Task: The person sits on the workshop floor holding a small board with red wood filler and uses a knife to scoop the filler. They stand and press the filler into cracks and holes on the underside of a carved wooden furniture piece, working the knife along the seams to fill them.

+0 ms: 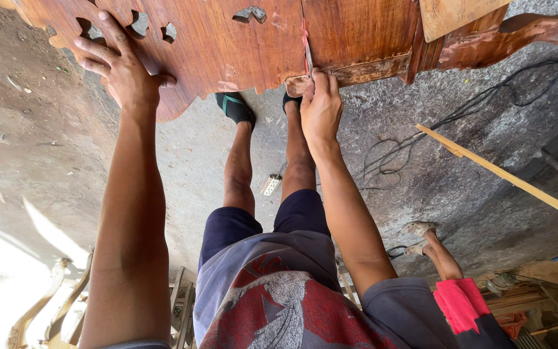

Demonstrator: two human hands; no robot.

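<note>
Both forearms reach to a glossy carved wood panel [227,45]: left hand [121,68] spread flat by its scalloped edge, right hand [321,106] pinching a thin blade [307,48] in the seam. Rough concrete floor [421,174] lies open beneath.

Daylight fills the scene, bright and even over most of it. At about 8 o'clock the concrete floor [8,271] burns out to pure white glare, where sun strikes hardest. The carved wooden panel [227,45] at 12 o'clock shows a soft sheen on its varnish. Both forearms carry highlights along their edges. Towards 4 o'clock the corner falls dim and shadowed. Focus is sharp in the centre; straight lines bow near the edges from the wide lens.
</note>
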